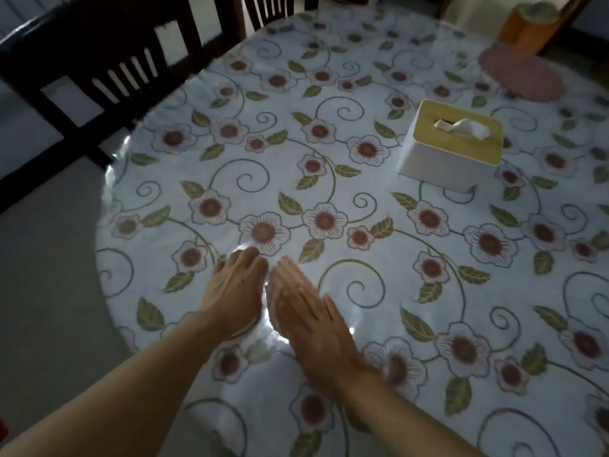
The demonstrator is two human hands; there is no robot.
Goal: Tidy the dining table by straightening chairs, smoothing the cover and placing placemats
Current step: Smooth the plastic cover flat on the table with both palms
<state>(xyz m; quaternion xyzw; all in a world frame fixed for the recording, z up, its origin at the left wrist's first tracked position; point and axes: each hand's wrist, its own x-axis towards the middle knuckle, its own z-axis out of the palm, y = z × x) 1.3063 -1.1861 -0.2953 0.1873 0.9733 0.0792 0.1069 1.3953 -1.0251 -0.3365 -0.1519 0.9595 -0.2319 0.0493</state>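
A round dining table wears a white floral cover [329,153] under a shiny clear sheet. My left hand [232,291] lies flat, palm down, on the cover near the table's front left. Right beside it my right hand [306,311] also presses flat on the cover, blurred, fingers together and pointing away from me. Neither hand holds anything. The clear sheet wrinkles and glints between and around the hands. A pink round placemat [522,74] lies at the far right of the table. A dark wooden chair [99,61] stands at the table's far left edge.
A white tissue box [451,146] with a yellowish lid sits right of the table's middle. A second dark chair [267,8] shows at the far edge. An orange-brown container [530,28] stands beyond the placemat. Grey floor [43,258] lies to the left.
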